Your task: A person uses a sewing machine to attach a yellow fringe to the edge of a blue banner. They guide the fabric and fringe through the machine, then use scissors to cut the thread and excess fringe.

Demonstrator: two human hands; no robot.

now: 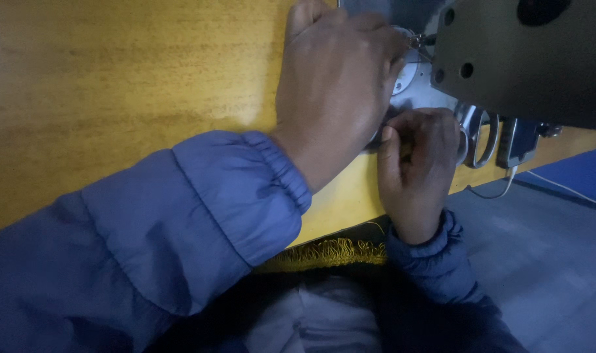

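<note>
The left hand [337, 85] pressed flat by the sewing machine [520, 59]; the right hand [419, 157] pinched closed — something thin, likely light, hidden.

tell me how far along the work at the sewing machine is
Nothing finished shows. In hand: left hand reaches to the needle area, right hand pinched shut below the machine head. Scissors lie unused. No cloth under the needle yet; yellow fringe waits at the table edge.
</note>
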